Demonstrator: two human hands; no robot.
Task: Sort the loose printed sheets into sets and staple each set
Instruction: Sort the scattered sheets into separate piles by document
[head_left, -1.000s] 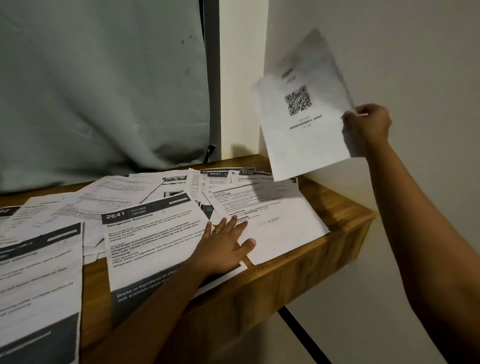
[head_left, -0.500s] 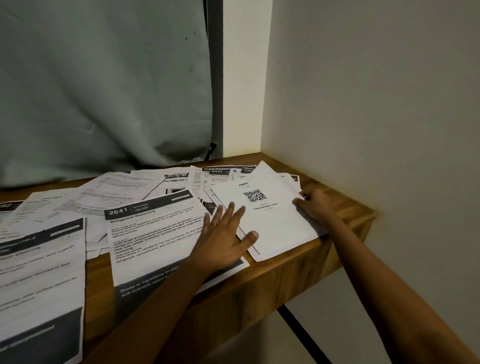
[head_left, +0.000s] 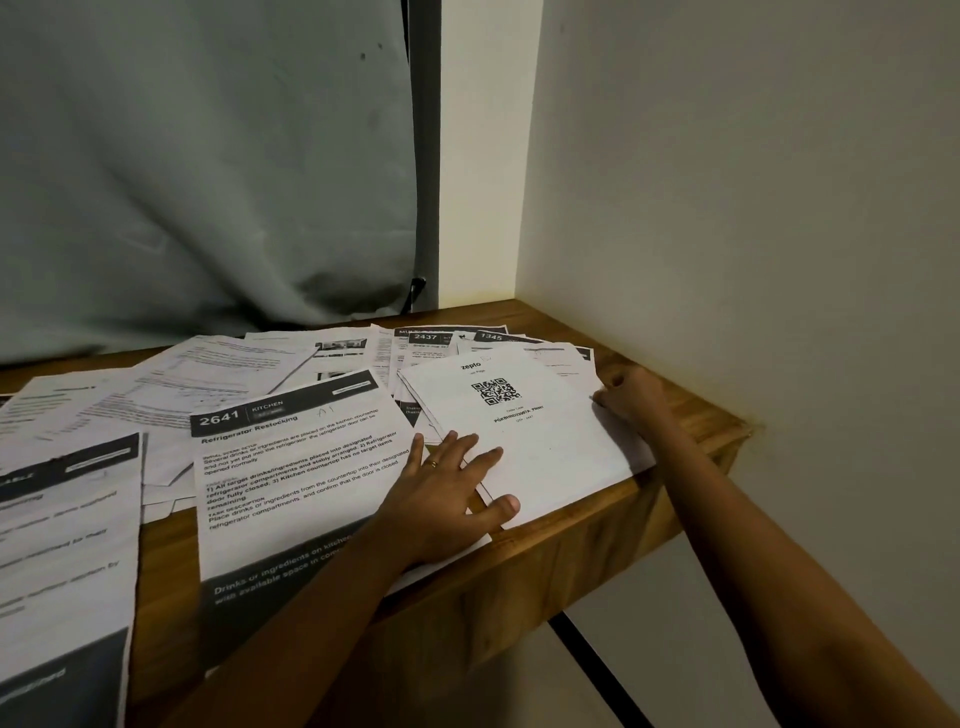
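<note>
Several printed sheets lie spread over a wooden table (head_left: 571, 556). A white sheet with a QR code (head_left: 540, 447) lies on top of the pile at the right end. My left hand (head_left: 447, 493) lies flat with fingers spread, pressing on the QR sheet's lower left edge and on the sheet headed 2641 (head_left: 291, 467). My right hand (head_left: 634, 397) is at the QR sheet's right edge, fingers curled, thumb on the paper. No stapler is in view.
More sheets marked 2437 (head_left: 426, 338) and 1345 (head_left: 491, 336) fan out behind. A dark-banded sheet (head_left: 62, 545) overhangs the front left. A grey curtain (head_left: 208, 182) hangs behind; a wall (head_left: 753, 208) closes the right side. A black bar (head_left: 597, 670) runs under the table.
My right hand brought the QR sheet down from the air and laid it on the right-hand pile, then stayed at its right edge. My left hand stayed flat and shifted slightly right onto that sheet.
</note>
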